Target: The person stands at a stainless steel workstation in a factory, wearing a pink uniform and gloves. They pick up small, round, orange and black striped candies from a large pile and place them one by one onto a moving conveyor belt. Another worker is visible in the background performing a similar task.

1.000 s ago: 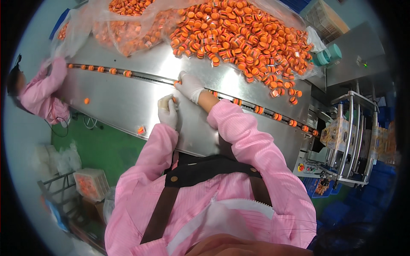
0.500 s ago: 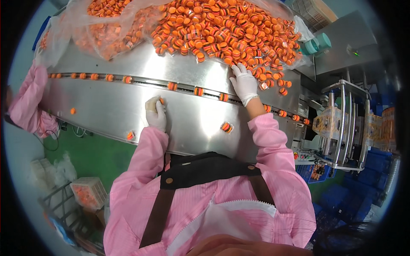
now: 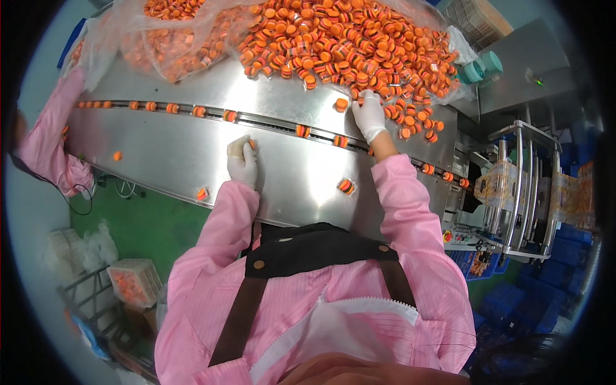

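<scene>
My gloved left hand (image 3: 242, 163) is over the near half of the metal table, fingers curled round a small orange burger-shaped candy (image 3: 251, 145) that peeks out at its right side. At the front edge of a large heap of the same layered candies (image 3: 346, 42), my gloved right hand (image 3: 369, 119) has its fingers bent, with orange showing between thumb and fingers; they partly hide it. One candy (image 3: 341, 104) sits just left of that hand. Between my hands, a line of candies (image 3: 303, 131) lies spaced along a narrow conveyor channel (image 3: 266, 123) that crosses the table.
Loose candies lie near the front edge, one (image 3: 346, 186) in clear wrapping. A clear plastic bag (image 3: 173, 54) covers the heap's left part. At right stands a machine with metal rollers (image 3: 529, 192) and printed film. A co-worker's pink sleeve (image 3: 54, 119) reaches in at far left.
The candies on the channel have shifted right. My right hand's spread fingers have bent in at the heap, and a candy now sits apart to its left. My left hand still holds its candy.
</scene>
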`<state>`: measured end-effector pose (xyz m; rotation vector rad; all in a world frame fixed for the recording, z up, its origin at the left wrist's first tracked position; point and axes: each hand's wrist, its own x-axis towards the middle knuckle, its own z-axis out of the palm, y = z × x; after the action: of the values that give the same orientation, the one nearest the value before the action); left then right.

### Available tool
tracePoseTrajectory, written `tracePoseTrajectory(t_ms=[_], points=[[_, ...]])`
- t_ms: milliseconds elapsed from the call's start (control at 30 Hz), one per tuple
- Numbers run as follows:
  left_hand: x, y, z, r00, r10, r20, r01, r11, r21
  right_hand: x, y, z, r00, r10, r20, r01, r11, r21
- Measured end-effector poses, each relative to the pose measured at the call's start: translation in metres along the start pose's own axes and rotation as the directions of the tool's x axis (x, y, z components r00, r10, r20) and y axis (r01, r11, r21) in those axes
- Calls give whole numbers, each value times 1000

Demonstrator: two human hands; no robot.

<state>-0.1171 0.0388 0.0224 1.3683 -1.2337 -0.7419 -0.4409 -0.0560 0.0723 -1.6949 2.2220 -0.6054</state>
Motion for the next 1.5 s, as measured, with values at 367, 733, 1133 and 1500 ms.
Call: tracePoseTrajectory(t_ms=[367, 733, 1133, 1500], points=[[-2, -1, -1, 1000, 9, -6, -9, 997, 82, -75, -38, -22, 938, -195, 287, -66, 711, 701], [-1, -3, 0, 999, 41, -1, -41, 996, 81, -77, -31, -4, 949, -292, 119, 290, 956, 37], [-1, -6, -1, 1000, 4, 4, -4, 997, 78, -29, -29, 5, 980, -21, 199, 19, 1000, 11], [0, -23, -3, 995, 104, 8, -104, 985, 141, -27, -97, 49, 859, -450, 244, 104, 620, 777]])
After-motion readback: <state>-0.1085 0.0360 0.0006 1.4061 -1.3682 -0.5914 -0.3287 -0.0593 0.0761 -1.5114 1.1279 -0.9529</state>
